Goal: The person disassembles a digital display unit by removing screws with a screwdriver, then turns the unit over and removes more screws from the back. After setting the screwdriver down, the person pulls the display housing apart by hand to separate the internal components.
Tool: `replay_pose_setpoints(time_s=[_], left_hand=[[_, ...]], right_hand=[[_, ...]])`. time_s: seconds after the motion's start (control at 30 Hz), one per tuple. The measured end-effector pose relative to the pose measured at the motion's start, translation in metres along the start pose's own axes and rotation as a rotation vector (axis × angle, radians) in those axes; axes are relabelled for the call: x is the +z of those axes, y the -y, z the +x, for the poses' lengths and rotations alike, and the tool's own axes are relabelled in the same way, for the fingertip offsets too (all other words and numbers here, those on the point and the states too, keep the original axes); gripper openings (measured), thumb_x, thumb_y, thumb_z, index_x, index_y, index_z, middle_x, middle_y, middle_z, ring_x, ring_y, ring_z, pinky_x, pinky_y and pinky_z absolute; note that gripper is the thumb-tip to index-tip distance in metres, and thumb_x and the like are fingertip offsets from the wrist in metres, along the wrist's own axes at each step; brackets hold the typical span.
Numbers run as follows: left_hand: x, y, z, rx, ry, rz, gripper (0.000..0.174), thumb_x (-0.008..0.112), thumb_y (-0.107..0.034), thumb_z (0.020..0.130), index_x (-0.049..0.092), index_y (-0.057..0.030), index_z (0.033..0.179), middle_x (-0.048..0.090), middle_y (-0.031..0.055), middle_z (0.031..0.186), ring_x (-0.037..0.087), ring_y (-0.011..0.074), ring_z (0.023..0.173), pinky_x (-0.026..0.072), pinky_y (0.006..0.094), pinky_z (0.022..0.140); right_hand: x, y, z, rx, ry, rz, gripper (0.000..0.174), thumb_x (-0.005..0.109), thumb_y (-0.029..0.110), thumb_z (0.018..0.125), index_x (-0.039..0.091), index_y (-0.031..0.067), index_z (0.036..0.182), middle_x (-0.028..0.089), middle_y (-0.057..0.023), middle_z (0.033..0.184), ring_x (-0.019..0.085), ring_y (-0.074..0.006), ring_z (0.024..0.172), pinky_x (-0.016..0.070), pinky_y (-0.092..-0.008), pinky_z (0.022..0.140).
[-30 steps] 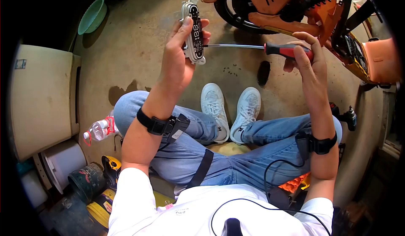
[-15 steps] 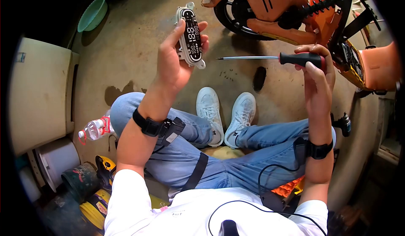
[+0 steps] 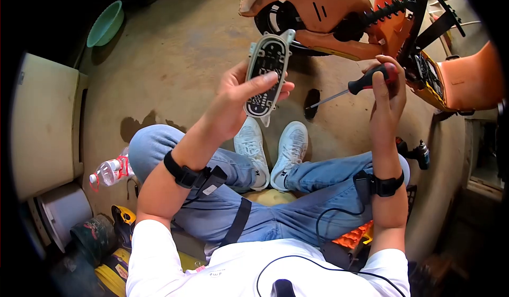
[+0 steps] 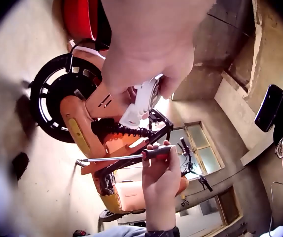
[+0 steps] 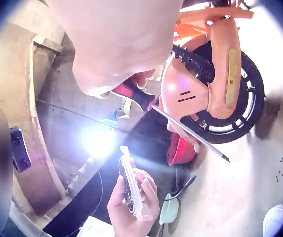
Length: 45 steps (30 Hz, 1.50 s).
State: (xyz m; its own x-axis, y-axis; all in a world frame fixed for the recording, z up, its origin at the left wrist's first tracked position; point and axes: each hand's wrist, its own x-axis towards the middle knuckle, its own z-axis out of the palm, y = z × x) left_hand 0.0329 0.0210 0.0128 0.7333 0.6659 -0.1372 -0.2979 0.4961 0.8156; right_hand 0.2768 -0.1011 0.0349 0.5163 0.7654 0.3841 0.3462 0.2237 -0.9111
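Note:
My left hand [image 3: 230, 98] grips an oval digital display panel [image 3: 268, 58] with a pale rim and mounting tabs. The thumb lies across the panel's dark face, which bears digit and icon markings, and fingers show past the far edge. To the right, my right hand [image 3: 388, 93] holds a screwdriver [image 3: 366, 82] by its red and black handle. Its metal shaft points down and to the left, the tip well apart from the panel. In the right wrist view the panel [image 5: 129, 190] is seen edge-on in the left hand, beyond the screwdriver shaft [image 5: 191, 133].
An orange electric scooter [image 3: 328, 5] lies in front at the right. A drill [image 3: 419, 153] rests on the floor by the right knee. White shoes [image 3: 290, 143] stand below the hands. At the left are a pale green basin [image 3: 106, 24], a cream cabinet [image 3: 47, 122] and plastic bottles [image 3: 108, 173].
The screwdriver tip has come away from the panel's side, and the shaft now angles downward. My left hand has brought the panel lower and to the right, tilting it, with the thumb across its face.

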Motion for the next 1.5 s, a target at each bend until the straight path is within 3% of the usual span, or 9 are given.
replay_pose_setpoints(time_s=[0.33,0.5,0.73,1.0,1.17,1.33,1.4,1.43,1.5], left_hand=[[0.016,0.023,-0.004,-0.104,0.131,0.089,0.038,0.061,-0.021,0.099,0.05,-0.0013,0.129,0.067,0.0168,0.117,0.07,0.0224,0.097,0.0583,0.0334,0.085],[0.018,0.033,-0.002,-0.131,0.179,0.087,0.042,0.062,-0.025,0.099,0.049,-0.0017,0.132,0.066,0.0156,0.116,0.07,0.0206,0.095,0.0577,0.0315,0.084],[0.022,0.034,0.0,-0.157,0.217,0.056,0.044,0.063,-0.027,0.098,0.049,-0.0016,0.132,0.066,0.0144,0.115,0.07,0.019,0.095,0.0573,0.0305,0.083],[0.001,0.021,0.013,-0.081,-0.019,0.092,0.036,0.06,-0.026,0.099,0.059,0.0025,0.121,0.066,0.0133,0.118,0.069,0.0157,0.095,0.0566,0.0289,0.084],[-0.01,0.008,0.02,0.037,-0.224,0.052,0.033,0.061,-0.026,0.098,0.065,0.002,0.115,0.07,0.0107,0.106,0.069,0.0162,0.091,0.0553,0.028,0.08],[-0.01,-0.001,0.017,0.116,-0.217,0.038,0.032,0.061,-0.022,0.097,0.062,0.0046,0.115,0.068,0.0142,0.111,0.069,0.0221,0.101,0.0568,0.0325,0.088],[-0.012,0.001,0.014,0.086,-0.194,0.069,0.038,0.06,-0.022,0.098,0.057,0.0047,0.125,0.066,0.0159,0.116,0.068,0.0245,0.105,0.0561,0.0343,0.091],[-0.012,0.002,0.013,0.058,-0.169,0.102,0.045,0.058,-0.022,0.098,0.051,0.0048,0.135,0.063,0.0175,0.12,0.067,0.0269,0.11,0.0555,0.0361,0.093],[-0.014,0.006,0.012,0.033,-0.154,0.116,0.045,0.058,-0.022,0.098,0.051,0.0051,0.134,0.064,0.0173,0.12,0.067,0.0269,0.11,0.0555,0.0356,0.093]], right_hand=[[0.018,-0.013,-0.008,0.042,0.246,0.191,0.027,0.054,0.002,0.094,0.047,0.0049,0.12,0.057,-0.0093,0.108,0.055,-0.0121,0.093,0.0473,-0.0262,0.085],[0.028,-0.013,-0.011,0.124,0.331,0.235,0.044,0.078,0.004,0.083,0.047,0.0065,0.114,0.058,-0.0079,0.108,0.055,-0.0111,0.097,0.0479,-0.0252,0.085],[0.03,-0.019,-0.01,0.118,0.348,0.084,0.038,0.077,0.004,0.084,0.049,0.0044,0.11,0.059,-0.0053,0.101,0.058,-0.0111,0.091,0.05,-0.0254,0.082],[0.013,-0.018,0.006,0.13,0.213,0.236,0.02,0.06,0.017,0.1,0.051,0.003,0.112,0.067,-0.0113,0.1,0.06,-0.0136,0.087,0.0501,-0.0272,0.081],[-0.003,-0.006,0.015,0.086,0.05,0.256,0.032,0.044,0.037,0.107,0.052,0.006,0.111,0.069,-0.0183,0.112,0.061,-0.0176,0.092,0.0461,-0.032,0.091],[-0.021,0.003,0.017,0.16,-0.07,0.405,0.039,0.042,0.046,0.105,0.052,0.0083,0.109,0.068,-0.019,0.113,0.056,-0.0171,0.094,0.0417,-0.0321,0.095],[-0.021,0.011,0.016,0.187,-0.134,0.379,0.048,0.044,0.054,0.102,0.053,0.0076,0.112,0.063,-0.0221,0.122,0.058,-0.0214,0.107,0.0418,-0.0309,0.099],[-0.022,0.013,0.016,0.182,-0.116,0.432,0.044,0.044,0.051,0.103,0.052,0.0081,0.11,0.067,-0.0184,0.111,0.057,-0.018,0.093,0.043,-0.0305,0.093],[-0.026,0.014,0.014,0.198,-0.119,0.455,0.045,0.044,0.052,0.103,0.053,0.0083,0.112,0.067,-0.0182,0.111,0.058,-0.0187,0.093,0.0442,-0.0304,0.091]])
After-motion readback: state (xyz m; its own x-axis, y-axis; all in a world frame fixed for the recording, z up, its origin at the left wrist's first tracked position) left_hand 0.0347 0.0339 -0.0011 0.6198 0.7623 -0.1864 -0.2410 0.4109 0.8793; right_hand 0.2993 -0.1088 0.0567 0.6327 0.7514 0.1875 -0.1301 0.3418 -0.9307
